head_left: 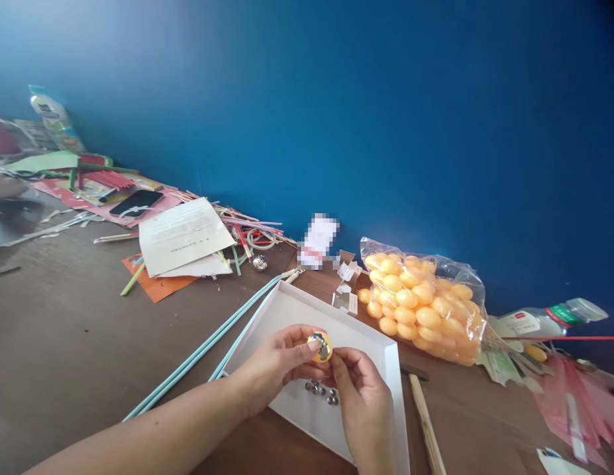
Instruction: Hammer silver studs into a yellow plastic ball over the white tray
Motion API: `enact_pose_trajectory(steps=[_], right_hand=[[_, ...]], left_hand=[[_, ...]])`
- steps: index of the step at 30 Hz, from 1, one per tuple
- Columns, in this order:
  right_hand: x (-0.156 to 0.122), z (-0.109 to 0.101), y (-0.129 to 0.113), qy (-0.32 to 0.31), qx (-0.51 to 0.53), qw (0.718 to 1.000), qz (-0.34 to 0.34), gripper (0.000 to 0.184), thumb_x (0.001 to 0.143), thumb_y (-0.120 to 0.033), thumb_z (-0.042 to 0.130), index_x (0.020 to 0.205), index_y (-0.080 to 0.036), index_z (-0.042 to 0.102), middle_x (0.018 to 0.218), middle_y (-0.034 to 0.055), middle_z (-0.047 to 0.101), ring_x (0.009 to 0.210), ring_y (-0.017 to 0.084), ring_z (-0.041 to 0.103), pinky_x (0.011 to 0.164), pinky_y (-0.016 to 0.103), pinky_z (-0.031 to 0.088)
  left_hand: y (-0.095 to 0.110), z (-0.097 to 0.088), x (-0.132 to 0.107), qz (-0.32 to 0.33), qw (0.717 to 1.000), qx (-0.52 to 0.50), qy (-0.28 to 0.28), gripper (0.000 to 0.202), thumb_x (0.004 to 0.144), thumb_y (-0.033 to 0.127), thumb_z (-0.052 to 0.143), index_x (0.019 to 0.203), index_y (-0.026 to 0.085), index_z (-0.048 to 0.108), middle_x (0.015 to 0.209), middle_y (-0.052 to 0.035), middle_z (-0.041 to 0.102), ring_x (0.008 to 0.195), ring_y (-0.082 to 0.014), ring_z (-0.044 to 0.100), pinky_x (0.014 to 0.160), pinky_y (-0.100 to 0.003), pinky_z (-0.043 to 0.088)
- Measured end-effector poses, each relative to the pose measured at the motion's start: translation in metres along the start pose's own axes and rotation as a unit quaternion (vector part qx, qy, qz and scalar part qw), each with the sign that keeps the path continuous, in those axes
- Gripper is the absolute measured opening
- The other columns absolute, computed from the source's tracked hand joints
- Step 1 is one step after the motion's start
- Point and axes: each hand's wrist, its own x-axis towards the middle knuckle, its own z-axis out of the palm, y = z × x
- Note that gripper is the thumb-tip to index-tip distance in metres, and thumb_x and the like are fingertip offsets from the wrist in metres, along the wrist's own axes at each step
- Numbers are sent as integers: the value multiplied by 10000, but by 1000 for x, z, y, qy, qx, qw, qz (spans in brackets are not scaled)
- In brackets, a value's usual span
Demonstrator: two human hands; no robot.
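Observation:
My left hand [282, 359] is closed round a small yellow-orange plastic ball [329, 340], which has a shiny silver patch on the side facing me. The thumb lies across its front. My right hand [364, 389] is pinched shut at the ball's lower right edge; what lies between those fingertips is hidden. Both hands are above a shallow white box lid [292, 303]. Several small silver balls [317, 389] lie in the lid, just beneath the fingers.
Right of the lid are a wooden-handled hammer [426, 425] and a clear bag of yellow balls [420, 307]. Light-blue sticks [203, 346] lie to the left. Farther back sit papers [183, 231], a phone [136, 203] and loose straws. Behind stands a blue wall [386, 119].

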Motion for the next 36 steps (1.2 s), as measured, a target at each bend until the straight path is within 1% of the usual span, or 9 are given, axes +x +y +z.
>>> enact_pose_trajectory(steps=[3, 5, 8, 11, 15, 18, 22, 27, 36], right_hand=[[-4, -1, -6, 25, -25, 999, -20, 290, 818, -508, 630, 874, -223, 631, 715, 26, 692, 610, 184, 635, 583, 286, 505], [-8, -1, -12, 30, -20, 999, -33, 268, 833, -494, 618, 868, -229, 611, 667, 6, 669, 596, 173, 623, 591, 278, 497], [-12, 0, -19, 3, 5, 999, -43, 231, 861, -464, 597, 872, -234, 588, 614, -21, 622, 587, 153, 588, 595, 264, 483], [-15, 2, -20, -31, 36, 998, -45, 209, 863, -435, 607, 865, -228, 580, 580, -36, 584, 571, 139, 560, 604, 262, 470], [-17, 4, -17, -73, 52, 995, -43, 169, 875, -392, 611, 886, -226, 582, 606, -43, 581, 574, 118, 551, 610, 247, 454], [-16, 4, -15, -73, 66, 994, -41, 155, 880, -379, 613, 886, -226, 584, 597, -54, 566, 560, 108, 537, 607, 241, 445], [-13, 3, -12, -63, 105, 992, -24, 143, 865, -357, 641, 887, -221, 605, 592, -60, 555, 548, 97, 520, 604, 238, 434], [-10, 2, -5, -64, 165, 984, 6, 139, 834, -329, 687, 880, -217, 617, 678, -45, 607, 518, 76, 493, 549, 220, 408], [-8, 4, -2, -75, 188, 979, 28, 161, 814, -328, 709, 871, -210, 617, 707, -25, 639, 481, 59, 450, 459, 195, 359]], left_hand=[[1, -2, 1, -9, 1000, -26, 15, 297, 792, 315, 707, 1010, 136, 616, 907, -72, 666, 771, -127, 655, 757, -231, 517], [3, -3, 1, -19, 999, -41, 24, 279, 786, 302, 716, 994, 145, 618, 936, -68, 669, 819, -139, 674, 786, -223, 517], [4, -3, 0, -33, 997, -54, 36, 249, 777, 282, 726, 950, 142, 617, 956, -79, 679, 862, -157, 684, 814, -230, 517], [5, -3, 0, -31, 998, -45, 32, 243, 777, 291, 724, 932, 143, 610, 933, -83, 688, 809, -153, 683, 808, -266, 523], [5, -3, 0, -8, 1000, -19, 13, 255, 771, 309, 725, 923, 145, 602, 930, -83, 684, 792, -173, 674, 810, -334, 523], [4, -2, 0, 5, 1000, -10, 10, 268, 772, 302, 725, 948, 148, 595, 956, -85, 678, 802, -169, 661, 826, -354, 514], [4, -1, -1, 20, 1000, 7, 3, 287, 766, 297, 732, 972, 145, 603, 964, -77, 667, 812, -158, 649, 850, -353, 494], [6, 1, -3, 20, 999, 34, 23, 387, 727, 317, 763, 1056, 165, 627, 924, -50, 657, 801, -160, 649, 853, -352, 472], [6, 3, -4, 8, 999, 41, 23, 391, 727, 335, 759, 1054, 155, 644, 895, -36, 647, 767, -169, 658, 828, -343, 460]])
